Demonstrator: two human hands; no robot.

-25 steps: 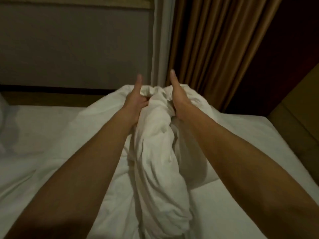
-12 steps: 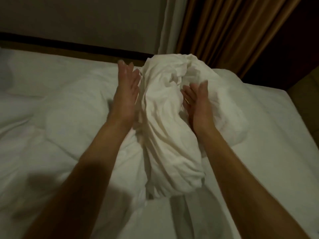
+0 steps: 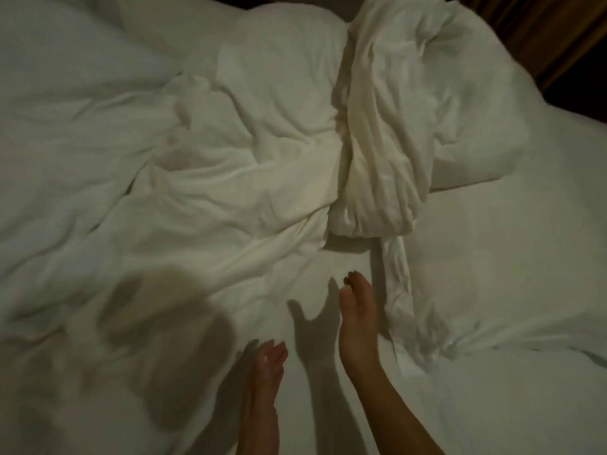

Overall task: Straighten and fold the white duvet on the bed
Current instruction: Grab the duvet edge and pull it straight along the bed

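Although the person stands closest to the camera, only two bare hands and forearms show, low in the view and on the near side of the duvet's bunched roll. The left hand (image 3: 262,372) is flat and edge-on, fingers straight and together, holding nothing. The right hand (image 3: 356,318) reaches a little further toward the roll, also edge-on with fingers extended and empty; its fingertips sit just beside a thin trailing strip of cloth (image 3: 399,277), and I cannot tell whether they touch it. Both hands cast shadows on the bare sheet between them, which suggests they hover above the bed (image 3: 512,257) rather than press on it. To my eye they are poised, palms facing one another, to take a fresh hold.

Beyond the hands lies the one white duvet (image 3: 230,178), not yet straightened. Most of it spreads in loose wrinkles to the left of the roll. The bunched roll (image 3: 381,142) itself runs away from the person like a thick rope, heaped there probably because the cloth was gathered lengthwise. Just right of the roll a puffed corner (image 3: 473,119) rests on the sheet. Furthest off, behind the roll's far end, one brown curtain (image 3: 538,31) hangs in the dark corner.
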